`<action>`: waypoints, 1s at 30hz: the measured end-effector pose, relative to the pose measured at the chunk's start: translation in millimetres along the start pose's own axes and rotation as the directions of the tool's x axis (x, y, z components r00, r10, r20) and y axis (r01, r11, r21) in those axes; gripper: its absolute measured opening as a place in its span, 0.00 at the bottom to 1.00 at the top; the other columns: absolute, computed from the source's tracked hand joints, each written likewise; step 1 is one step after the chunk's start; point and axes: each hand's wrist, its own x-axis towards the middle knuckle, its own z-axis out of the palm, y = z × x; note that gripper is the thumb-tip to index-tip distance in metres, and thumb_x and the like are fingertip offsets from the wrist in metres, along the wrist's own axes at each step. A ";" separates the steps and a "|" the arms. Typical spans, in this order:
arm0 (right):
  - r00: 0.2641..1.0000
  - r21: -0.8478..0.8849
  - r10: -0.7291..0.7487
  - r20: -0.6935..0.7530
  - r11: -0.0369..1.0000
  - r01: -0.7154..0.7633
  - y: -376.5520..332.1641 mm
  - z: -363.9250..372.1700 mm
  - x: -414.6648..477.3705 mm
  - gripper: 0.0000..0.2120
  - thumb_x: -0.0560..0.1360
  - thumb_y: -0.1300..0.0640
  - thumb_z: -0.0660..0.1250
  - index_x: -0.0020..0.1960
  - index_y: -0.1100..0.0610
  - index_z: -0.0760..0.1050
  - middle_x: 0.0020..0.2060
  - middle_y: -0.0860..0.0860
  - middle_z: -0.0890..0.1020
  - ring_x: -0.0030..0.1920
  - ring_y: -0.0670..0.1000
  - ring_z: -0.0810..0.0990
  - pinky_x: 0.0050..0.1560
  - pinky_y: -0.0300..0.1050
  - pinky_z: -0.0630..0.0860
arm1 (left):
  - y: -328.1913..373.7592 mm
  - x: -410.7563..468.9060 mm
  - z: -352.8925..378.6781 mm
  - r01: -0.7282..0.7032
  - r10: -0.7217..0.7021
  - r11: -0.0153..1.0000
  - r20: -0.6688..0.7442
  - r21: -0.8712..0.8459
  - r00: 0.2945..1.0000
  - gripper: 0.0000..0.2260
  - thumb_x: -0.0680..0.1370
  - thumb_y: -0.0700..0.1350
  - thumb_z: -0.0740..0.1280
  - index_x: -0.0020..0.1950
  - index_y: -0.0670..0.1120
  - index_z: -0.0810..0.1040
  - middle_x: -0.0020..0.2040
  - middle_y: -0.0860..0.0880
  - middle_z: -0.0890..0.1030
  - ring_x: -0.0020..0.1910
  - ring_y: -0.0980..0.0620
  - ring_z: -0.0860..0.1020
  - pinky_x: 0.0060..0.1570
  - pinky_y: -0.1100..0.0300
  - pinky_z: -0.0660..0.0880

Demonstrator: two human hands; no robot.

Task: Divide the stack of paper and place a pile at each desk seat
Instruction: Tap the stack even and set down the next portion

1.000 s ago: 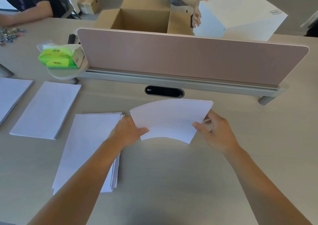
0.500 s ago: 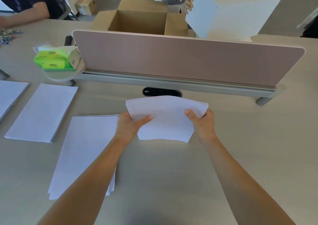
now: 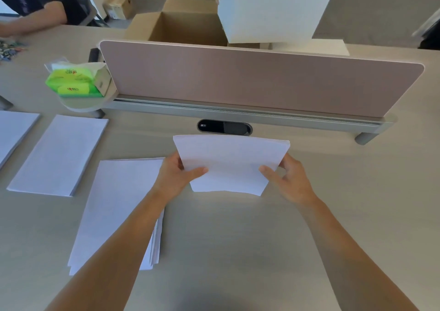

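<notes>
A pink divider (image 3: 250, 77) stands across the table (image 3: 238, 239). Green tissue packs (image 3: 73, 82) sit at its left end; an open cardboard box (image 3: 181, 25) lies behind it.

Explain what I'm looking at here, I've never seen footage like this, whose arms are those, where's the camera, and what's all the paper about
No machine is involved. The camera sits on a person's head and looks forward and down, so the two bare arms reaching in from the bottom are that person's own. The left hand and right hand hold a sheaf of white paper by its two sides, thumbs on top, and it bows a little above the pale desk. To the left lie more paper piles: a loose one partly under the left arm, a neater one beyond it, and another cut off by the edge. A pink divider screen crosses the desk, with green tissue packs at its left end. Behind it, other people handle an open cardboard box and a white box.
</notes>
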 end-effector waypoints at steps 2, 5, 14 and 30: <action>1.000 -0.129 -0.015 0.000 0.991 0.015 7.3 -9.6 -2.7 0.10 0.75 0.56 0.71 0.55 0.45 0.79 0.48 0.33 0.83 0.50 0.41 0.82 0.49 0.33 0.75 | -7.4 -0.7 -9.3 0.024 -0.025 0.997 0.002 0.073 1.000 0.16 0.70 0.37 0.76 0.55 0.50 0.82 0.49 0.55 0.86 0.50 0.57 0.84 0.54 0.60 0.78; 1.000 -0.216 0.016 -0.010 0.976 -0.018 15.5 -16.4 -1.2 0.05 0.77 0.57 0.69 0.51 0.53 0.83 0.45 0.35 0.83 0.47 0.41 0.82 0.45 0.37 0.74 | -15.0 -1.4 -18.8 0.047 -0.044 0.994 -0.032 0.096 0.998 0.11 0.73 0.38 0.73 0.51 0.52 0.83 0.46 0.58 0.86 0.48 0.60 0.84 0.54 0.61 0.77; 0.986 -0.005 0.088 -0.145 0.996 -0.090 3.2 -11.6 18.5 0.05 0.75 0.59 0.72 0.44 0.52 0.86 0.40 0.53 0.87 0.38 0.47 0.78 0.44 0.44 0.75 | -5.7 13.6 -21.4 0.068 -0.045 0.988 -0.161 0.140 0.986 0.05 0.74 0.46 0.74 0.38 0.54 0.85 0.38 0.49 0.84 0.36 0.56 0.79 0.42 0.58 0.74; 0.802 0.000 0.597 0.006 0.802 -0.597 78.9 46.7 60.1 0.08 0.74 0.58 0.70 0.37 0.58 0.84 0.37 0.53 0.87 0.40 0.55 0.87 0.51 0.62 0.81 | -83.5 101.9 -14.3 0.469 -0.497 0.816 -0.003 0.337 0.868 0.10 0.72 0.42 0.75 0.50 0.38 0.82 0.42 0.40 0.85 0.40 0.45 0.85 0.44 0.54 0.83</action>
